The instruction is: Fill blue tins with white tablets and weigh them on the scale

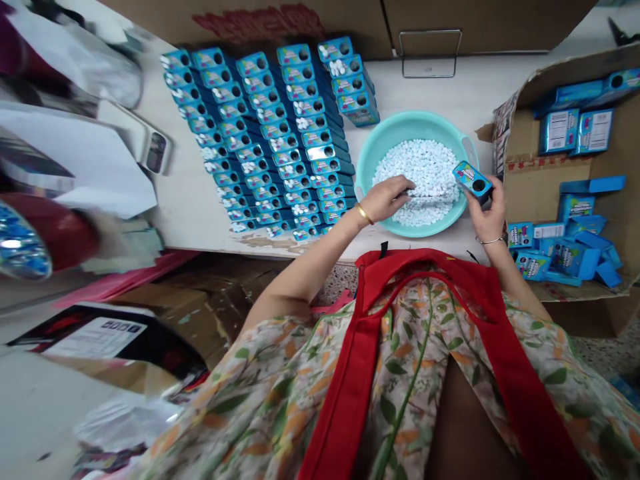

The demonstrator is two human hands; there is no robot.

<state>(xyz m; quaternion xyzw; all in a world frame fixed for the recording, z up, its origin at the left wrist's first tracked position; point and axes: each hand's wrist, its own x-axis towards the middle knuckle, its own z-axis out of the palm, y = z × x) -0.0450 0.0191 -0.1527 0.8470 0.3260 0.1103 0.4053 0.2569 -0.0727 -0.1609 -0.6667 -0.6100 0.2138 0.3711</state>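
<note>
A turquoise plastic basin holds a heap of small white candies. Over its near left part, my left hand is closed on the dark end of a thin scoop-like tool, which lies among the candies; its exact shape is unclear. At the basin's right rim, my right hand grips a small blue candy box, tilted, its printed top with a round dark hole facing up. Left of the basin stand rows of similar blue boxes, several with white candies showing at their holes.
On the right, an open cardboard carton contains loose blue boxes. Large brown cartons border the table's back, with a wire handle projecting. A phone and papers lie left. Cardboard boxes sit below the table.
</note>
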